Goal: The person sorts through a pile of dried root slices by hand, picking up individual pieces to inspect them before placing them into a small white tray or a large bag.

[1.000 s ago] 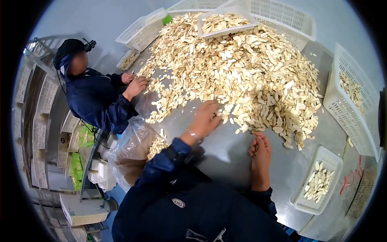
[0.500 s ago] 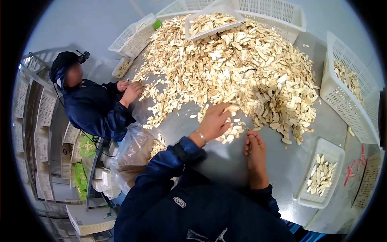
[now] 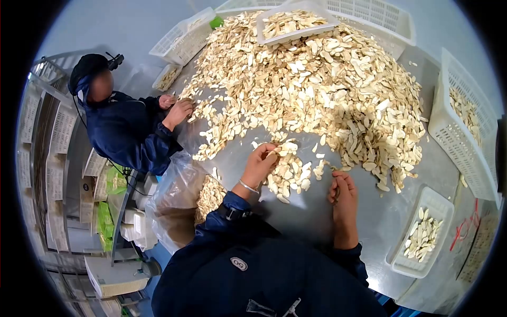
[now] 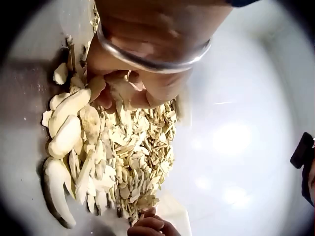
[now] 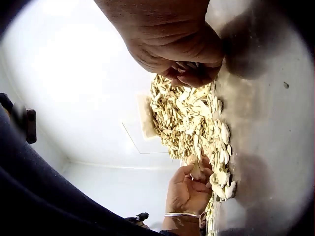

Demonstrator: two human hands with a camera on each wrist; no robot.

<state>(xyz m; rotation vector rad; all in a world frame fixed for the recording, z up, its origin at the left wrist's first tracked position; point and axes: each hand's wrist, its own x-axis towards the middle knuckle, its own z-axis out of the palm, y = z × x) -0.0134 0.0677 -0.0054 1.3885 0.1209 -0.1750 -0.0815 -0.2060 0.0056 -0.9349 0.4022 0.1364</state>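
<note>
Item: small group of pale dried slices [image 3: 296, 177], loose on the metal table [image 3: 301, 208], between the two hands and on the near side of the main heap [image 3: 311, 84]; a few stray slices lie in the gap.

Position: to the right of the left hand's fingertips and just beside them, spreading toward the person's body.

Long axes: mixed, no common direction. One curved slice [image 4: 58, 189], at the group's outer edge in the left wrist view, lies flat and apart from the fingers.

Nearer hand: left hand [image 3: 259, 168], at the group's left edge. Fingers bent, thumb and fingertips pinching one slice [image 5: 196, 169], seen in the right wrist view. That slice stands out from the fingertips; its exact tilt cannot be told.

Farther hand: right hand [image 3: 344, 198], on the group's right, with bare metal between. Fingers curled in toward the palm; whether they grip a slice cannot be told. Fingertips point toward the heap's near edge.

Outlying: white tray [image 3: 422, 232] of slices, to the right of the right hand, well apart from the group.
</note>
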